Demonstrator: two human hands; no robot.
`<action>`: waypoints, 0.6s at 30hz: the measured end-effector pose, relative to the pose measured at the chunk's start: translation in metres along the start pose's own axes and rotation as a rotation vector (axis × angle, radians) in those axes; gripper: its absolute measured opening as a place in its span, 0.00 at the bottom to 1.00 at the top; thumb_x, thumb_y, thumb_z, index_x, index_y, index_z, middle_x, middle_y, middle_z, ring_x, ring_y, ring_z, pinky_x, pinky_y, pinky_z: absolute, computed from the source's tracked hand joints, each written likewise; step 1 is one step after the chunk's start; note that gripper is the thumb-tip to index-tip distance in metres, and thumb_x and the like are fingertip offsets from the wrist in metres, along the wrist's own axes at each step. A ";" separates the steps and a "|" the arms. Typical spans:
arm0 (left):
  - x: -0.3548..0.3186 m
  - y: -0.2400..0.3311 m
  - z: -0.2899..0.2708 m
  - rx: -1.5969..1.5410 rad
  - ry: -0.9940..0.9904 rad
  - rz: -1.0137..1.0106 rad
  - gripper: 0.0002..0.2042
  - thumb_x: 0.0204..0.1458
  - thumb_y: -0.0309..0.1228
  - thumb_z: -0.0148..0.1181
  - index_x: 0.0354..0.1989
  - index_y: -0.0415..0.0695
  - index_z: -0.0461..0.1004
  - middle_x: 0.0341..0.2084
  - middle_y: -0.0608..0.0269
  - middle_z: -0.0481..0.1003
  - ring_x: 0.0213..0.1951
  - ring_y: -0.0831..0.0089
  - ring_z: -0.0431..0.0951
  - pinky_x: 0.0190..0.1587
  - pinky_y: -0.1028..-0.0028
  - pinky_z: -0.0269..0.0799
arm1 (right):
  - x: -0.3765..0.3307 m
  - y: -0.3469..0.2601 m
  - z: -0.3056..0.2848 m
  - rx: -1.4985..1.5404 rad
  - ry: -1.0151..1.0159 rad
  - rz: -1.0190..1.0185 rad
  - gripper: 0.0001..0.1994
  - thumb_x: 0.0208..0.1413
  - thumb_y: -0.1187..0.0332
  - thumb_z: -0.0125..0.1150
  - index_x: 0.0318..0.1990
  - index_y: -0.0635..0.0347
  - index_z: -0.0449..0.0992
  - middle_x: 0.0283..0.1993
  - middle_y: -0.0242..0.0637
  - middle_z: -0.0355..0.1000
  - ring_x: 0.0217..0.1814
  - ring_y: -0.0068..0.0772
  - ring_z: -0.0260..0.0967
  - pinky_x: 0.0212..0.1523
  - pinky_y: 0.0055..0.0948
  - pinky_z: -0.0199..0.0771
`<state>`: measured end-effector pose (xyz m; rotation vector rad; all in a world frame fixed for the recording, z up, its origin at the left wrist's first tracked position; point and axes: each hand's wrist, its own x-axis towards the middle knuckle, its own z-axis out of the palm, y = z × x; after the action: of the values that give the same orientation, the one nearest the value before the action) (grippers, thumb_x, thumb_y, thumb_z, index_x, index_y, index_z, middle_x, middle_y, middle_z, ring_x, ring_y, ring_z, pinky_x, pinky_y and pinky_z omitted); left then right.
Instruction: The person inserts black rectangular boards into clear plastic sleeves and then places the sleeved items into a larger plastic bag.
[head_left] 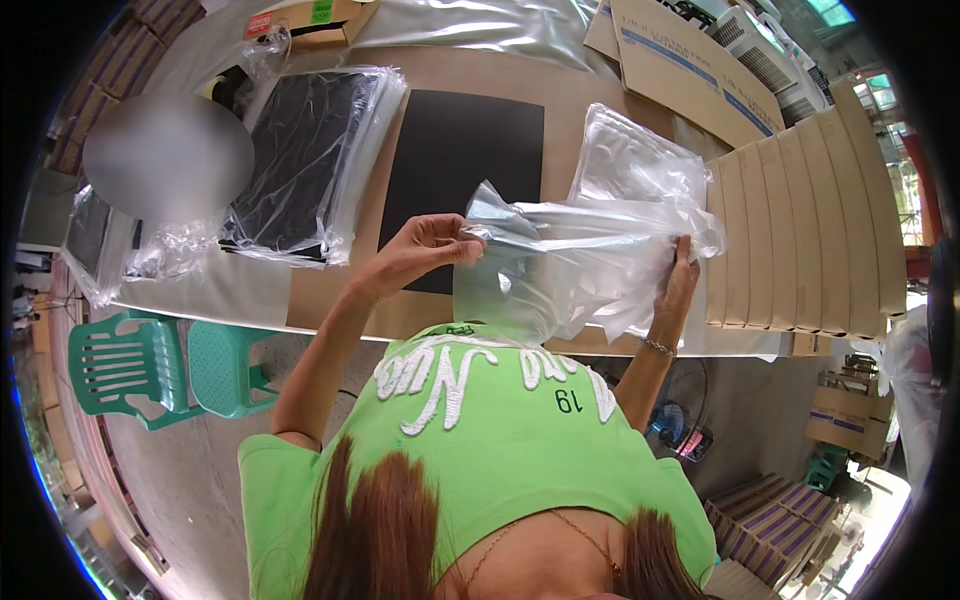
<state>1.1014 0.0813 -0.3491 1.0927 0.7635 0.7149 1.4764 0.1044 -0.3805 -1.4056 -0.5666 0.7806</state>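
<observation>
A clear plastic bag [580, 255] is stretched between my two hands above the near edge of the table. My left hand [435, 247] pinches its left end between thumb and fingers. At its right end, my right hand [680, 280] grips the crumpled plastic, with part of the fingers hidden behind it. Under and beyond my left hand lies a black rectangular sheet [465, 140] on brown cardboard, its lower right part covered by the bag. A pile of clear plastic bags [640, 150] rests just beyond the bag I hold.
Plastic-wrapped black sheets [300, 150] are stacked on the left. A row of folded brown cartons [810, 220] stands at the right. Flat cardboard [690, 70] and a small open box [310, 25] lie at the back. Green plastic chairs [130, 365] stand below the left table edge.
</observation>
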 end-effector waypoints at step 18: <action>0.024 0.020 0.027 -0.047 -0.038 0.038 0.07 0.48 0.34 0.64 0.29 0.43 0.77 0.24 0.70 0.76 0.27 0.86 0.72 0.33 0.83 0.67 | -0.104 -0.078 0.083 -0.437 -0.880 -0.562 0.17 0.46 0.76 0.63 0.46 0.56 0.73 0.42 0.37 0.73 0.41 0.33 0.70 0.45 0.30 0.69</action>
<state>1.1346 0.0936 -0.3272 1.0776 0.6917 0.7391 1.3584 0.0791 -0.2845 -1.1302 -1.8150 0.8107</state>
